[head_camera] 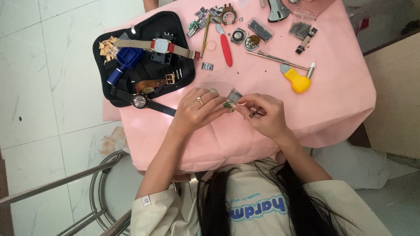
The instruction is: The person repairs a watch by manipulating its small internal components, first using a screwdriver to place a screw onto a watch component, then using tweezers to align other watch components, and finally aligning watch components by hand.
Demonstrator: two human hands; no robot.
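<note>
Pink worktop (332, 100) carries a black tray (173, 22) of watches far left and loose tools far centre, kept clear of the near middle, where the left hand (197, 109) pinches a small square watch part (233, 97) steady while the right hand (264, 114) grips a thin tool (256, 114) beside it.

The small square watch part (234, 95) is sitting half covered by the fingers (218, 101) of both hands, too small to make out. A thin dark tool (257, 114) is poking from the right hand (264, 114), its tip unclear. A grey tool (277, 11) is running off the top edge. The tiny pieces (202, 18) are blurring together.
</note>
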